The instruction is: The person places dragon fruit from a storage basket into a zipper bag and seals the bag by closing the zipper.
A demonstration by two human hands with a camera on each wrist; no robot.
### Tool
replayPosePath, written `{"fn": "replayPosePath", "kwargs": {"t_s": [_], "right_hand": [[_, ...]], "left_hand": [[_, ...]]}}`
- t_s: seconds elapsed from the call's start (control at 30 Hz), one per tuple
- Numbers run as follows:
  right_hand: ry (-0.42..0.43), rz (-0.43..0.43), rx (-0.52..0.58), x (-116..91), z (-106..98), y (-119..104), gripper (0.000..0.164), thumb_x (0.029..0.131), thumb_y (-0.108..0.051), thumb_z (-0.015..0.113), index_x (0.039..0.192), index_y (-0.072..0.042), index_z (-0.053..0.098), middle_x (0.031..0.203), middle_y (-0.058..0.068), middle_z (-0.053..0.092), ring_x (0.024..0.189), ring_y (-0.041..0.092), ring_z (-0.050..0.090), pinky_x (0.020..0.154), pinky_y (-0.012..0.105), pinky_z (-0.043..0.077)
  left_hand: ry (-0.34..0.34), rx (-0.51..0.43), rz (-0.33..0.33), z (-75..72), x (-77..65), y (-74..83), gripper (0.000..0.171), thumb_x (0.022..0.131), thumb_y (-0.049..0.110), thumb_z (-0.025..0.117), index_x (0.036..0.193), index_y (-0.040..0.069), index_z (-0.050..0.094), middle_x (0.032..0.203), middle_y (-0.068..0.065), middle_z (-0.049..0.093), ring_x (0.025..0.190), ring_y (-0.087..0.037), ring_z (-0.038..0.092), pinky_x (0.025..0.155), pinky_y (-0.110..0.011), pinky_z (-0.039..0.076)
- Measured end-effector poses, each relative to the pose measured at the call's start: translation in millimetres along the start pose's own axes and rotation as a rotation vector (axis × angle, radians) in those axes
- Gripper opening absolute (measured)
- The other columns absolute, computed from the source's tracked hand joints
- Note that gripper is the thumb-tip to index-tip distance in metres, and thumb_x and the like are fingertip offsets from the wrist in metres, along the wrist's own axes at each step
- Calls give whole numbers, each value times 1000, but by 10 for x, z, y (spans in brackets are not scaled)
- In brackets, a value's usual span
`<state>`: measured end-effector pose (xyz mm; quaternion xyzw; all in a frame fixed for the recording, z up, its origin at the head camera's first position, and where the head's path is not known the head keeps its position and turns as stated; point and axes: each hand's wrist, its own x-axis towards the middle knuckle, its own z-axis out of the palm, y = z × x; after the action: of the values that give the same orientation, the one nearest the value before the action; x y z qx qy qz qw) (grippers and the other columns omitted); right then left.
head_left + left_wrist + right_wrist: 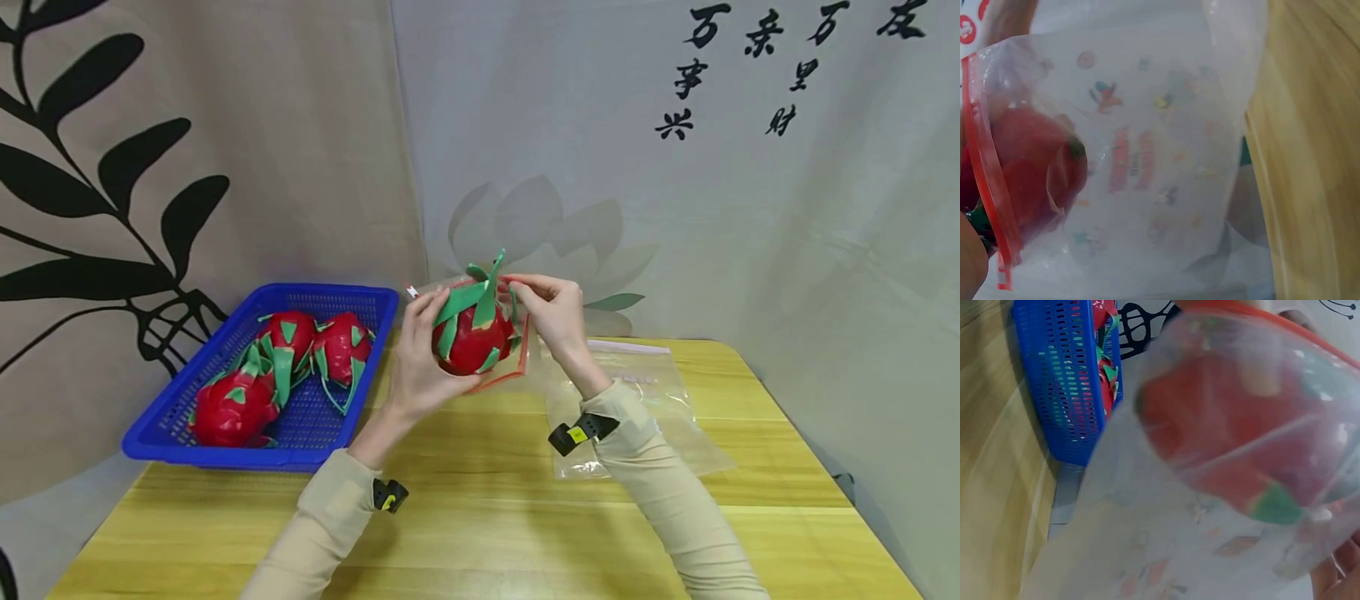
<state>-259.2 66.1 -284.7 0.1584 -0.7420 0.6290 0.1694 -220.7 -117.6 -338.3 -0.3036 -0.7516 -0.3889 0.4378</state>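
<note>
A red dragon fruit [474,340] with green scales is held up over the table's back edge. My left hand [420,358] grips it from the left side, fingers and thumb curved round it. A clear printed zip bag [1166,206] with a red rim [991,169] surrounds part of the fruit, whose red body shows through the film in both wrist views. On the other side my right hand [555,321] pinches the bag's red rim near the green leaf tips. The leafy top of the fruit points up, outside the film in the head view.
Left of my hands stands a blue basket [330,287] with several dragon fruits [234,408] inside. Another clear zip bag [660,417] lies flat on the wooden table [465,517], under my right forearm. Printed cloth [525,125] hangs behind the table.
</note>
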Motion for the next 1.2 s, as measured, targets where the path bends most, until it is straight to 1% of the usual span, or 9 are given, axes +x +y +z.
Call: {"fn": "replayPosePath", "kwargs": {"t_s": [0.07,0.17,0.2,0.33,0.53,0.83,1.03,1.1,1.2], "right_hand": [[-8,-4,6,2,-22,-4,22,91,-13,62,105,1,71,103,22,71,90,17,72,62,14,45],[-13,-7,3,4,-49,-14,23,91,-13,62,106,1,71,103,21,71,93,19,71,75,15,50],[-14,-6,6,6,-55,-11,22,91,-13,62,106,1,71,102,22,71,93,21,71,75,16,51],[-12,6,-1,8,-62,-11,23,91,-13,62,106,2,71,101,22,71,89,19,72,69,16,50],[9,31,-30,-1,-62,-42,23,90,-13,64,106,1,71,100,22,71,75,-2,67,61,16,46],[13,3,-90,-6,-75,-70,21,90,-11,60,103,0,73,96,22,72,67,-2,64,48,17,36],[17,-33,-133,-5,-89,-41,20,92,-12,58,100,-5,75,95,16,74,54,-1,53,45,16,31],[16,-42,-137,-5,-90,-34,20,93,-14,58,99,-6,75,95,15,74,57,3,56,45,17,29],[33,-50,-122,-3,-93,-36,20,92,-13,58,100,-6,75,94,16,74,69,12,67,46,14,35]], "left_hand": [[-24,18,29,5,-27,-17,104,50,12,92,137,-4,39,133,-26,43,120,-38,50,92,-48,52],[-36,40,55,9,-54,-32,104,50,13,93,138,-3,40,134,-25,44,121,-38,51,91,-48,52],[-38,42,58,8,-57,-33,105,50,14,93,138,-3,40,135,-25,44,121,-37,51,91,-47,53],[-43,46,72,-6,-59,-39,107,50,15,94,140,-3,39,137,-24,44,122,-37,52,91,-46,52],[-55,73,107,-21,-59,-44,106,49,16,94,139,-6,42,138,-24,47,123,-37,52,93,-45,52],[-141,84,139,-51,-74,-76,91,54,15,91,133,-3,49,137,-24,49,123,-38,53,91,-44,53],[-199,139,117,-54,-108,-88,90,57,17,90,135,0,49,139,-21,48,127,-39,49,94,-46,51],[-218,156,96,-51,-115,-90,91,58,17,90,136,1,47,142,-20,46,130,-38,47,99,-47,48],[-249,179,62,-57,-118,-97,94,58,14,89,140,3,42,147,-18,41,136,-35,41,103,-47,45]]}}
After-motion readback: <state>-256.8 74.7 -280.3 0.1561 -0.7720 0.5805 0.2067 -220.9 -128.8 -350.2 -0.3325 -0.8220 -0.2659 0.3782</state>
